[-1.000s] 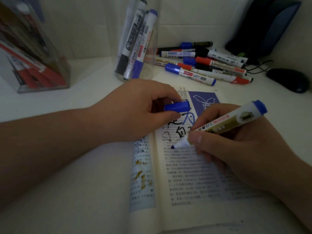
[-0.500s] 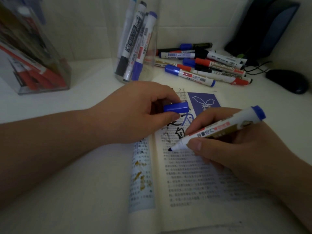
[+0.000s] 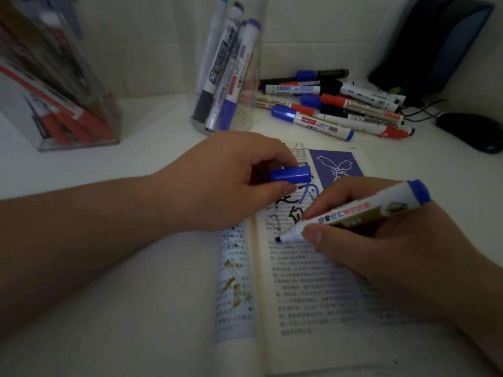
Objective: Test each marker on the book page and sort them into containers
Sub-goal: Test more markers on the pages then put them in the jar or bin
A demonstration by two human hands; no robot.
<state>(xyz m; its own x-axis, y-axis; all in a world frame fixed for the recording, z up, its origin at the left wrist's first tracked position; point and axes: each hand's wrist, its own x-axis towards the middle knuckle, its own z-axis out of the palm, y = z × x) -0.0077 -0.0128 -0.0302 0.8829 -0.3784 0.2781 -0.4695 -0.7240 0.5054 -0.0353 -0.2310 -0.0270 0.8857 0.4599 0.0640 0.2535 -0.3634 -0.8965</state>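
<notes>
Book: an open book [image 3: 313,308] lies on the tabletop [image 3: 152,148] nearest the camera. Its right page is covered in printed text.
Right hand: the right hand [image 3: 394,240] rests on the right page. Its thumb and fingers are curled round the barrel of a marker [image 3: 353,213] in a writing grip.
Marker: it has a white body and a blue end and is uncapped. It slants down to the left, and its blue tip touches the page just above the first line of text.
Left hand: the left hand [image 3: 226,183] lies across the book's fold, its forearm coming in from the left. Thumb and forefinger pinch a blue cap [image 3: 290,174], held sideways above the top of the page.
Page marks: black and blue ink scribbles [image 3: 307,194] sit between the two hands. A blue picture panel [image 3: 336,164] with a white line drawing is just beyond them.
Jar: a round clear jar [image 3: 251,110] stands past the left hand. Several capped markers stand in it, leaning, with black and blue caps down.
Loose markers: a heap of markers [image 3: 340,110] with blue, red and black caps lies on the tabletop to the right of the jar.
Box: a square clear box [image 3: 81,145] stands far left with red-capped markers inside, blurred.
Far right: a dark computer mouse [image 3: 471,131] with its cable, and a dark upright object [image 3: 435,44] against the wall.
</notes>
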